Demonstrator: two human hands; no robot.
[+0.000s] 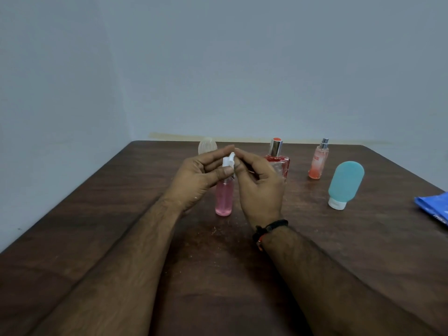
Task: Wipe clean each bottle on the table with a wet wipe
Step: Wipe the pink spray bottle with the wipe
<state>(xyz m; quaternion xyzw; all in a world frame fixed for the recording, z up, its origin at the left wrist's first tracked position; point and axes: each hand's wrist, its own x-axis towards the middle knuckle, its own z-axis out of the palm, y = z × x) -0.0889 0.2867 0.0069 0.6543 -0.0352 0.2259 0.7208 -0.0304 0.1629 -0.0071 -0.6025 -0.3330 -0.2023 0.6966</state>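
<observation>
A slim bottle of pink liquid [224, 200] stands on the dark wooden table [339, 251] in the middle. My left hand [196, 175] grips its neck, the thumb lying across it just below the white spray cap [228, 162]. My right hand [259, 190] has its fingertips curled at the cap and pinches a small white bit there, seemingly the wet wipe [232, 155]; most of it is hidden. Behind my right hand stands a red square perfume bottle [276, 151] with a silver cap.
A small orange spray bottle [318, 163] and a teal tube bottle [345, 183] on its white cap stand at the right. A clear ridged bottle [207, 144] shows behind my left hand. A blue wipes pack [434, 207] lies at the right edge. Grey walls close behind.
</observation>
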